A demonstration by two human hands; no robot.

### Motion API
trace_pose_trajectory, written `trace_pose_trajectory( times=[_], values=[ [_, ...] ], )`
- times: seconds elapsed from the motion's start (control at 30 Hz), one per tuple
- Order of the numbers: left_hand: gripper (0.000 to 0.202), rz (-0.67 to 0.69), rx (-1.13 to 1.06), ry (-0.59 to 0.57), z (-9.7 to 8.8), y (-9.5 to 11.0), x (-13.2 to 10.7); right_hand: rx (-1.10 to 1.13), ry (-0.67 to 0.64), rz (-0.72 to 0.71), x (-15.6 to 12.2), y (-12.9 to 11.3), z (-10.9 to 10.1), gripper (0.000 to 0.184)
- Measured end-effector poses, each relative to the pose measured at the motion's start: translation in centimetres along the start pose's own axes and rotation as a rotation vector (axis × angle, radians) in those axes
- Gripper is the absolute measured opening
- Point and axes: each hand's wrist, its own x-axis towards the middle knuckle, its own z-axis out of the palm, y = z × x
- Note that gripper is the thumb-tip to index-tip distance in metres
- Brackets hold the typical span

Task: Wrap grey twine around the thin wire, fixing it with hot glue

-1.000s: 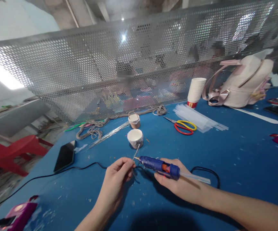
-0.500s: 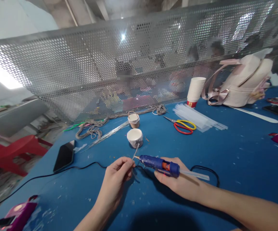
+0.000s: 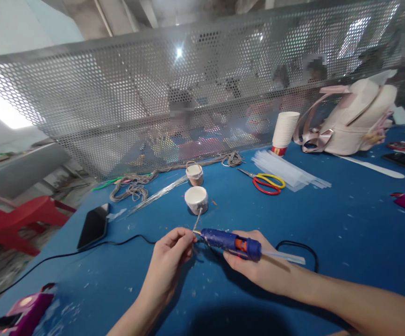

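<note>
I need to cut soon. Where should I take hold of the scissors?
By the red and yellow handle loops of the scissors, coming from the near right side. They lie flat with the loops toward that side and the shut blades pointing away to the left, so you stay off the tips.

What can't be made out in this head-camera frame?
Head view:
- Glue at the glue gun nozzle: too small, beside fingertips of the left hand.
- Whether the thin wire touches the white cup: too small.
- Fingertips of the right hand: hidden behind the gun.
- People behind the perforated screen: blurred.
- Pink device: cut off, bottom-left edge.
</note>
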Motion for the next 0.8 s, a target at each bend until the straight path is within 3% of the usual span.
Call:
trace_pose_trajectory(
  times=[0.8],
  values=[
    [0.019, 0.009, -0.008, -0.006, -0.01, -0.06, -0.12, -0.024, 0.029, -0.026, -0.09, -0.05, -0.17, 0.018]
  ],
)
